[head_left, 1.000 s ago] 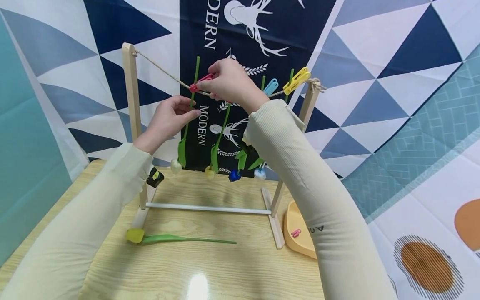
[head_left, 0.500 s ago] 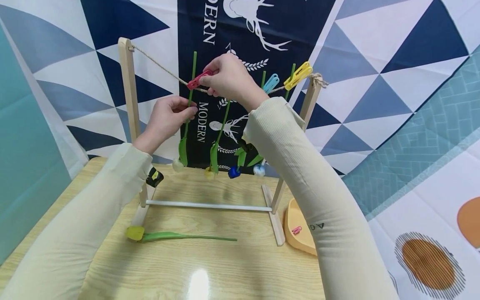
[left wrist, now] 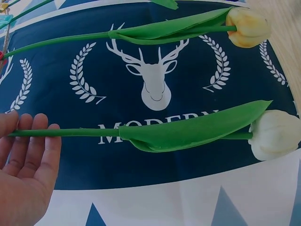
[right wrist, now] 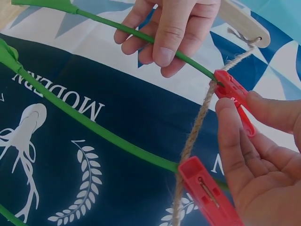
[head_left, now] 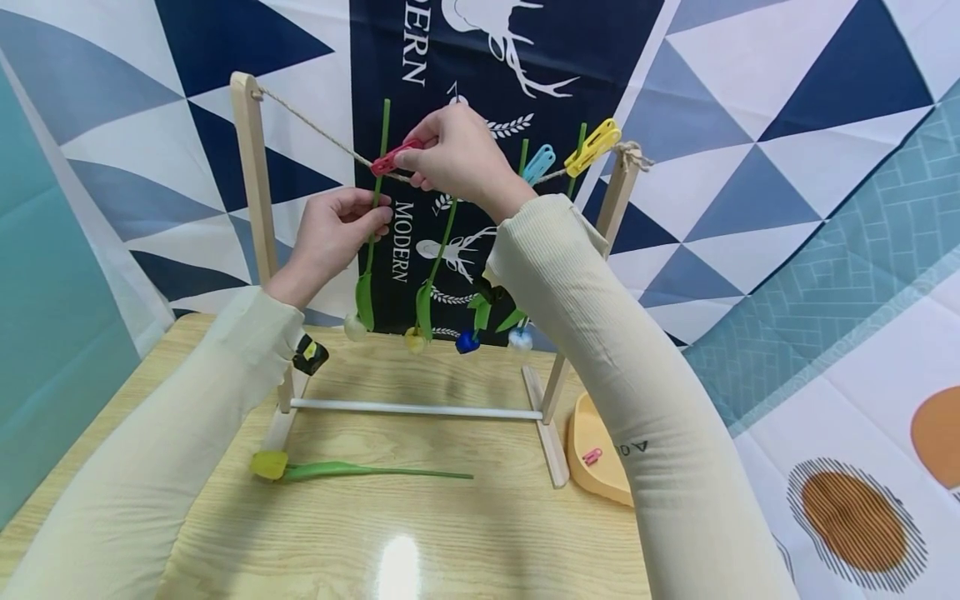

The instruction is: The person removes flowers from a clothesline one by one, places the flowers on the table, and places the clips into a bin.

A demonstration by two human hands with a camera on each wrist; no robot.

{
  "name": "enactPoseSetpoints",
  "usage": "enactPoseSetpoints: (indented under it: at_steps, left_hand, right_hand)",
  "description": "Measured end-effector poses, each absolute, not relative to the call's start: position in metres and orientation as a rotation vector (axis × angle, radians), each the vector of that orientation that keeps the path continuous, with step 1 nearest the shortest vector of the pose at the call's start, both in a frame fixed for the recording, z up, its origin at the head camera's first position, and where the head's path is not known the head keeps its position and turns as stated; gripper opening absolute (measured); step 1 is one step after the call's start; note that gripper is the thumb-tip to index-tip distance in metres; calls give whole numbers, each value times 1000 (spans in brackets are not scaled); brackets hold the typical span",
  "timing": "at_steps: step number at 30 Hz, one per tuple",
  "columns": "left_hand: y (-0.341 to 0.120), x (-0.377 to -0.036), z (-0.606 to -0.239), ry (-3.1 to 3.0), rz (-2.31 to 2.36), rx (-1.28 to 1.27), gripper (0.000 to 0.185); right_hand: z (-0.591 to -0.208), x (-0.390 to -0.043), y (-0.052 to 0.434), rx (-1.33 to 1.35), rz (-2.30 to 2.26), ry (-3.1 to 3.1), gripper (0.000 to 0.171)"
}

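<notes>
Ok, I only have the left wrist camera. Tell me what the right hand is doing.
Observer: The right hand pinches a red clothespin at the spot where the stem of the white tulip crosses the twine.
Operator: Now report the other pegs on that line.
Observer: A second red clothespin holds the next stem; a blue clothespin and a yellow clothespin sit farther right.
Operator: Check the table.
Observer: One yellow tulip lies on the wooden table before the rack.

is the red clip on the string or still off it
On. The red clip bites the string and the green stem together, pinched by the right hand; the left hand holds the stem below.
</notes>
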State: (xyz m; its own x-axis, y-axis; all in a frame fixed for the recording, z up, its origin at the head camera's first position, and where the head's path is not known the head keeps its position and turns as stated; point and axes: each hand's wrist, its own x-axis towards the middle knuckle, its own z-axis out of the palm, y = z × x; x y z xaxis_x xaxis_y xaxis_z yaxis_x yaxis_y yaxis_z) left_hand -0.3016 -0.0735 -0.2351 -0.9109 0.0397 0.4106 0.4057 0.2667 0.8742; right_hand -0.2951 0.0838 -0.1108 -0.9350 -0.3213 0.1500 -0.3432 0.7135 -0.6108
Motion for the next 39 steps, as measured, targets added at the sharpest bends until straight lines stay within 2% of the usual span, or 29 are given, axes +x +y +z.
enactPoseSetpoints:
  at_steps: [11, 39]
  left_hand:
    - [-75, -301, -240, -2191, -1750, -397, 28]
    - [-86, -295, -243, -2177, -1838, -367, 33]
  right_hand:
    - [-117, -295, 85, 637, 1028, -2825, 20]
    - [-120, -290, 95, 612, 1259, -2651, 20]
